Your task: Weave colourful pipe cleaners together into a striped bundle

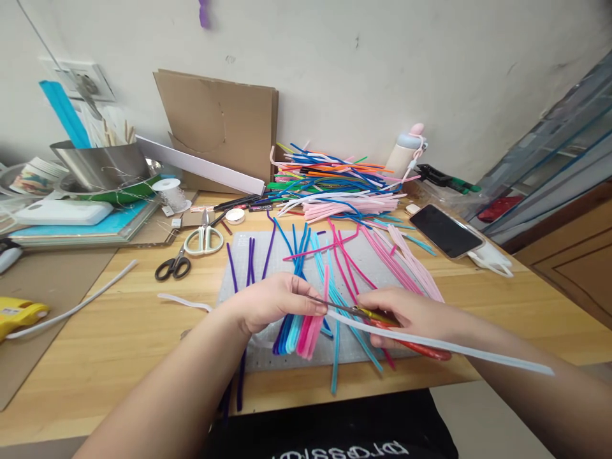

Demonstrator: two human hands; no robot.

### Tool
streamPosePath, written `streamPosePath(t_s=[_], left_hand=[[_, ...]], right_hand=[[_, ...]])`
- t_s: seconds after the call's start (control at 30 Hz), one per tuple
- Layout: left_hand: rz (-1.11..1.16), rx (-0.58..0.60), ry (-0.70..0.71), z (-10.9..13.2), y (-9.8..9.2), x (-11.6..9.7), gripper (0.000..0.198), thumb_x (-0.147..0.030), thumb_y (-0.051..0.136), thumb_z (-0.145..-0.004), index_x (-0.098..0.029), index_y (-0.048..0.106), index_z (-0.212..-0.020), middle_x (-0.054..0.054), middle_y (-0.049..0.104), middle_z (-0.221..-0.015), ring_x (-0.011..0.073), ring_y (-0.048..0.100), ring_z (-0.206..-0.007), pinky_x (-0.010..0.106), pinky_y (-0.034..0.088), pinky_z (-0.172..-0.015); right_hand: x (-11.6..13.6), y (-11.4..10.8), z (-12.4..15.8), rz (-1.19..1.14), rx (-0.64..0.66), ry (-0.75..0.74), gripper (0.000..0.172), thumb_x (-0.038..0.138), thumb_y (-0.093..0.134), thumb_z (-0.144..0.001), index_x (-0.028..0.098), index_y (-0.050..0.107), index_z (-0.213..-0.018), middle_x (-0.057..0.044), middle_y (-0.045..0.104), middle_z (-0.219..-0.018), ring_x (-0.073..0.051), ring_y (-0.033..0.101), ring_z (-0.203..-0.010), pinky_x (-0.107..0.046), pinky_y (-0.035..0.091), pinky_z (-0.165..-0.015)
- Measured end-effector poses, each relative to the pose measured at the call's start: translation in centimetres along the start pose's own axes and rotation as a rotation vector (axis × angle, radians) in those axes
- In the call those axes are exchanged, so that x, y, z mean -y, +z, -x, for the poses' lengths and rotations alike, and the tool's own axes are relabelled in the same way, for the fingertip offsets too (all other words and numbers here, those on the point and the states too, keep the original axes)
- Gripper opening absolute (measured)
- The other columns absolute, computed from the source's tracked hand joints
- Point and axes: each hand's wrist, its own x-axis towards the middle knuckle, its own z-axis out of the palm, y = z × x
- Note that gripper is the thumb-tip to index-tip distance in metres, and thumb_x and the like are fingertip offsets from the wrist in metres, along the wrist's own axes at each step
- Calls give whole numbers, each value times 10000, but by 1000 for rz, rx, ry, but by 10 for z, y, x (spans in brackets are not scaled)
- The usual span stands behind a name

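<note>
My left hand point(287, 299) is closed, with thumb and fingers pinching the end of a white pipe cleaner point(444, 344) that runs right, across my right forearm. Directly below those fingers is a row of folded pipe cleaners point(296, 335) in dark blue, light blue and pink; whether the hand grips them too is hidden. My right hand point(406, 315) is wrapped round scissors point(421, 349) with red and yellow handles. Their narrow blades point left and reach the left fingertips, by the white pipe cleaner's end. Purple, blue and pink pipe cleaners point(344, 264) lie around both hands on a grey cutting mat point(268, 360).
A heap of many-coloured pipe cleaners point(335, 178) lies at the back. Black scissors point(173, 266), white-handled scissors point(204, 239) and a yellow tool point(21, 314) are left. A phone point(445, 231) and a bottle point(405, 153) stand or lie right. Cardboard point(220, 127) leans on the wall.
</note>
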Motion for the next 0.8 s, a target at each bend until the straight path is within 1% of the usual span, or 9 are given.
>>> streamPosePath(t_s=[0.13, 0.27, 0.4, 0.5, 0.6, 0.67, 0.7, 0.73, 0.8], left_hand=[[-8, -4, 8, -1, 0, 0, 107, -217, 744, -594, -155, 714, -676, 4, 677, -644, 109, 576, -609, 224, 437, -652], [-20, -3, 6, -2, 0, 0, 79, -210, 732, -606, -161, 712, -665, -10, 668, -624, 94, 554, -589, 215, 418, -641], [-30, 8, -1, -2, 0, 2, 87, -211, 732, -606, -159, 714, -674, -12, 669, -624, 92, 551, -590, 217, 419, -649], [-37, 11, 10, -2, 0, 2, 93, -232, 733, -615, -155, 711, -662, -11, 658, -604, 86, 534, -565, 213, 418, -625], [-47, -13, 44, -1, 0, 0, 111, -254, 735, -618, -152, 700, -646, -6, 647, -589, 89, 521, -547, 218, 417, -604], [-81, -22, 59, 0, 0, -2, 132, -275, 728, -627, -150, 688, -640, -2, 641, -576, 94, 525, -540, 224, 417, -597], [-105, -30, 67, 0, 0, -3, 147, -289, 722, -634, -148, 680, -638, 0, 638, -570, 98, 530, -538, 227, 418, -593], [-133, -44, 79, 1, 0, -4, 162, -303, 713, -644, -147, 670, -640, 1, 636, -570, 102, 537, -538, 230, 420, -589], [-204, -96, 121, 1, -1, -4, 183, -327, 693, -665, -149, 653, -658, 1, 631, -581, 106, 544, -541, 233, 421, -582]], right_hand=[[-2, 7, -3, -54, 78, 6, 378, 535, 573, -740, 167, 510, -678, 31, 440, -587, -98, 379, -535, -212, 269, -477], [-5, 13, -5, -66, 91, 13, 348, 489, 555, -769, 172, 461, -664, 46, 386, -592, -87, 363, -533, -208, 259, -478], [-7, 14, -5, -57, 82, 36, 334, 477, 573, -755, 171, 480, -657, 41, 406, -592, -96, 385, -545, -209, 272, -489], [-7, 19, -4, -53, 33, 58, 355, 500, 565, -749, 164, 513, -643, 38, 415, -572, -98, 382, -531, -210, 274, -482], [-8, 25, -5, -72, -12, 70, 381, 519, 544, -753, 161, 527, -623, 36, 423, -546, -98, 388, -506, -213, 275, -469], [-13, 22, -8, -80, -103, 73, 402, 536, 533, -752, 161, 525, -605, 32, 440, -541, -104, 405, -509, -221, 288, -481], [-17, 18, -10, -77, -194, 96, 421, 552, 508, -762, 162, 532, -607, 25, 455, -540, -112, 420, -513, -229, 298, -491], [-23, 11, -13, -63, -298, 146, 444, 571, 472, -775, 162, 546, -619, 14, 480, -549, -124, 442, -519, -239, 312, -502], [-39, -8, -17, 59, -504, 322, 516, 620, 395, -790, 161, 604, -678, -15, 525, -541, -162, 488, -514, -264, 326, -499]])
